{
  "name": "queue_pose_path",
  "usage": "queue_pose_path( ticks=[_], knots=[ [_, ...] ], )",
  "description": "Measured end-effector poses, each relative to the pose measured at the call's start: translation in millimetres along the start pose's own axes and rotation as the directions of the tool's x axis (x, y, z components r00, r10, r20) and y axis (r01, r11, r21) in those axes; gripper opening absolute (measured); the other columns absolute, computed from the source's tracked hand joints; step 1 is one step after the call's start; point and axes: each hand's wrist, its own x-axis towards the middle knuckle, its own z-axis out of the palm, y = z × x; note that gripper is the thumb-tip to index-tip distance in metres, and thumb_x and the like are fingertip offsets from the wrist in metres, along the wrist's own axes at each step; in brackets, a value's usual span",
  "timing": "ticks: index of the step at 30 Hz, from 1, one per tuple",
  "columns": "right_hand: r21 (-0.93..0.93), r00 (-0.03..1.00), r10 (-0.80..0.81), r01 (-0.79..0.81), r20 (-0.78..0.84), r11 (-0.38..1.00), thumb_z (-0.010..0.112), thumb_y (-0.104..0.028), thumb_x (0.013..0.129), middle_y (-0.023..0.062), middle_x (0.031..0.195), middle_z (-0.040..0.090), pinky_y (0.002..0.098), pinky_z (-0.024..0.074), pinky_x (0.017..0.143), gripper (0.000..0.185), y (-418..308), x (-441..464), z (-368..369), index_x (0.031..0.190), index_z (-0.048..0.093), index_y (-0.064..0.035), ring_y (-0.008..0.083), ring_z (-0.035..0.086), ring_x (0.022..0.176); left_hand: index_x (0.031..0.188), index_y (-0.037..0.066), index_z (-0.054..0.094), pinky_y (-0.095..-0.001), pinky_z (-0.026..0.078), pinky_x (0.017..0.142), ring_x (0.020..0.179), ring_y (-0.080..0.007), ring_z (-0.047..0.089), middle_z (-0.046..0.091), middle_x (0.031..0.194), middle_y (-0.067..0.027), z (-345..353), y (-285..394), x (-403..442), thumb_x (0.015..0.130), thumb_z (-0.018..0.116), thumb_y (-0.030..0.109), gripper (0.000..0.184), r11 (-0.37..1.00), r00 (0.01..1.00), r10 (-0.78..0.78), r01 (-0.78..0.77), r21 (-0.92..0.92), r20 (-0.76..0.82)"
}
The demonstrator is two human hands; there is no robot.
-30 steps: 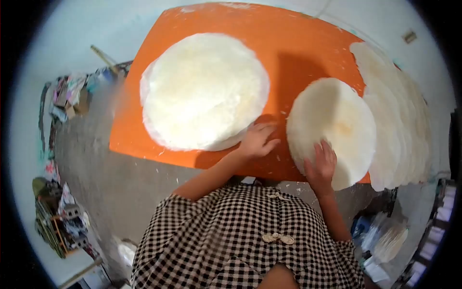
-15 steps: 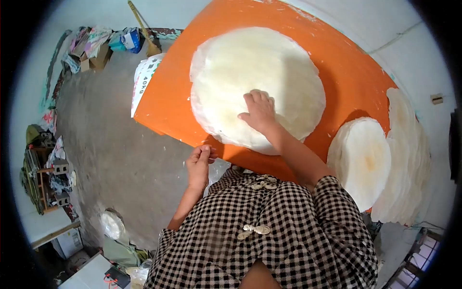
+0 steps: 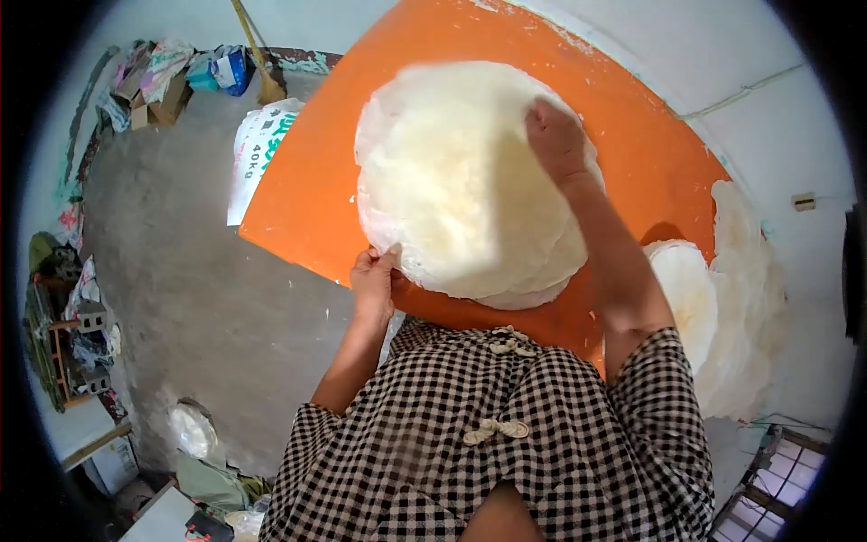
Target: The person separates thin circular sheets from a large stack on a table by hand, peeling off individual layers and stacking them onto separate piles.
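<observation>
A large pile of thin, round, pale sheets (image 3: 442, 172) lies on the orange table (image 3: 307, 208). My left hand (image 3: 374, 278) pinches the sheet's edge at the pile's lower left, thumb and fingers pressed together. Over the pile's upper right side, my right hand (image 3: 557, 140) is closed; whether it grips a sheet edge is hidden. The pile's lower edge shows layers offset from one another. A smaller pile of round sheets (image 3: 682, 294) sits to the right, partly behind my right forearm.
Overlapping pale sheets (image 3: 750, 307) spread along the table's right end. A printed white sack (image 3: 257, 158) stands by the table's left edge. A broom (image 3: 269, 86) leans at the back wall near boxes (image 3: 167, 104). Blocks and bundles line the left wall.
My left hand has come to the large pile's edge and pinched it. My right hand has moved up and right across the pile and closed. Earlier, it lay near the smaller pile.
</observation>
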Motion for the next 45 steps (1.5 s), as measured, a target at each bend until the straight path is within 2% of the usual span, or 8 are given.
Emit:
queue_pose_path(
  ticks=[7, 13, 23, 28, 33, 37, 43, 45],
  knots=[
    [0.028, 0.925, -0.378, 0.379, -0.041, 0.925, 0.051, -0.01, 0.077, 0.0121, 0.07, 0.053, 0.0397, 0.043, 0.052, 0.004, -20, -55, -30, 0.077, 0.05, -0.0057, 0.0304, 0.053, 0.062, 0.081, 0.005, 0.051, -0.0234, 0.045, 0.053, 0.062, -0.0111, 0.054, 0.056, 0.074, -0.0031, 20, -15, -22, 0.083, 0.052, 0.003, 0.002, 0.978, 0.997, -0.042, 0.054, -0.201, 0.063],
    [0.167, 0.816, -0.49, 0.461, 0.305, 0.872, 0.052, -0.006, 0.066, 0.0122, 0.072, 0.053, 0.0353, 0.0448, 0.051, 0.01, 1, -189, 29, 0.076, 0.053, -0.0042, 0.0275, 0.054, 0.062, 0.108, 0.003, 0.046, -0.0362, 0.048, 0.073, 0.09, -0.0206, 0.056, 0.055, 0.101, -0.0101, 25, -25, -24, 0.091, 0.041, 0.016, 0.022, 0.958, 0.981, -0.172, 0.187, -0.216, 0.085],
    [0.192, 0.812, -0.551, 0.519, 0.194, 0.833, 0.057, -0.008, 0.062, 0.0148, 0.089, 0.058, 0.0334, 0.0477, 0.058, 0.024, 2, -205, 40, 0.084, 0.057, 0.0013, 0.0269, 0.058, 0.072, 0.11, 0.004, 0.046, -0.0384, 0.049, 0.071, 0.087, -0.0227, 0.057, 0.056, 0.102, -0.0111, 44, -13, -29, 0.092, 0.041, 0.029, 0.032, 0.975, 0.974, -0.218, 0.221, -0.036, 0.056],
    [0.218, 0.896, -0.427, 0.395, 0.122, 0.892, 0.062, -0.02, 0.068, 0.015, 0.089, 0.06, 0.0379, 0.0467, 0.066, 0.028, -26, -190, 22, 0.087, 0.058, 0.0005, 0.0297, 0.058, 0.077, 0.104, 0.003, 0.046, -0.0316, 0.049, 0.06, 0.077, -0.0176, 0.059, 0.058, 0.094, -0.0104, 62, -11, -33, 0.09, 0.048, 0.031, 0.031, 0.977, 0.972, -0.199, 0.206, -0.051, 0.124],
    [-0.097, 0.81, 0.025, 0.04, 0.586, 0.994, 0.053, -0.023, 0.079, 0.0127, 0.084, 0.062, 0.0366, 0.045, 0.072, 0.021, 10, -136, 22, 0.09, 0.061, -0.0063, 0.0275, 0.058, 0.077, 0.099, 0.005, 0.046, -0.0287, 0.046, 0.065, 0.076, -0.0149, 0.057, 0.058, 0.088, -0.0096, 68, 1, -38, 0.092, 0.04, 0.037, 0.034, 0.977, 0.903, -0.198, 0.215, -0.002, 0.382],
    [0.191, 0.983, -0.02, -0.016, 0.185, 0.981, 0.048, -0.026, 0.082, 0.0155, 0.075, 0.06, 0.0402, 0.0453, 0.064, 0.024, 32, -27, -82, 0.083, 0.061, -0.0058, 0.0321, 0.058, 0.07, 0.093, 0.003, 0.049, -0.0276, 0.044, 0.063, 0.069, -0.0171, 0.055, 0.057, 0.085, -0.0085, 66, -14, -23, 0.094, 0.036, 0.032, 0.032, 0.975, 0.924, -0.211, 0.177, 0.135, 0.318],
    [-0.282, 0.867, -0.459, 0.398, -0.195, 0.873, 0.049, -0.01, 0.074, 0.0089, 0.067, 0.056, 0.0377, 0.0454, 0.055, 0.005, 15, -32, -111, 0.073, 0.054, -0.0094, 0.0265, 0.057, 0.063, 0.092, 0.004, 0.05, -0.0249, 0.044, 0.06, 0.067, -0.0154, 0.055, 0.055, 0.075, -0.0062, 72, -30, -25, 0.09, 0.044, 0.019, 0.016, 0.962, 0.888, -0.26, 0.203, 0.183, 0.38],
    [-0.358, 0.908, -0.419, 0.396, 0.014, 0.845, 0.049, -0.007, 0.07, 0.0077, 0.066, 0.053, 0.0369, 0.0454, 0.054, 0.004, 33, -63, -75, 0.071, 0.05, -0.0102, 0.0248, 0.057, 0.064, 0.093, 0.004, 0.049, -0.0252, 0.045, 0.061, 0.066, -0.0162, 0.055, 0.055, 0.076, -0.0064, 80, -36, -25, 0.089, 0.046, 0.017, 0.014, 0.957, 0.913, -0.283, 0.248, 0.151, 0.295]
  ],
)
